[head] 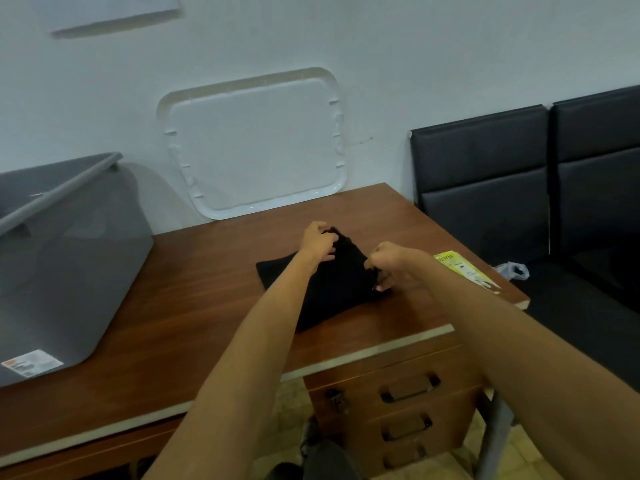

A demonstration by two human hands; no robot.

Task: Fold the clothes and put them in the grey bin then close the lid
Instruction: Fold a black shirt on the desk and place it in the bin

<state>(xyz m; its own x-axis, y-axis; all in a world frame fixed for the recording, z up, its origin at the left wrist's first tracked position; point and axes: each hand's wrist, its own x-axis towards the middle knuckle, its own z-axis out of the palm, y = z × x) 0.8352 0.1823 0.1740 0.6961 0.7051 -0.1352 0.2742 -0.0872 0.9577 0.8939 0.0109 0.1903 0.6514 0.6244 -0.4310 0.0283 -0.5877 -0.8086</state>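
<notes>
Forearms stretch out over the near edge of the counter (173, 306), above a stack of drawers (408, 389), toward the black garment (346, 285) lying on the wood right of centre. The left grip (317, 239) is curled over the cloth's far corner, which is lifted and bunched. The right grip (391, 263) is closed like a fist on the right-hand edge, pinching fabric. Both bare hands hold the same piece, mid-fold by the look of it.

Trouble is likeliest to start there. The two hands pull soft, dark cloth from different corners, and an uneven tug would probably skew the fold. It could also drag the whole piece toward the counter's right end, where little wood is left. Near the right grip lies a yellow leaflet (464, 271); a sweep of that wrist could catch it and push it off toward the black chairs (485, 188).

Farther left, well apart from the garment, the grey bin (76, 271) stands on the counter. The carry across that gap looks like the point where a loose fold would fall open, since nothing pins the layers together. Farthest back, the white lid (256, 150) leans against the wall with its lower rim on the counter. Lifted carelessly, it might slide or tip. The bin is not yet closed.
</notes>
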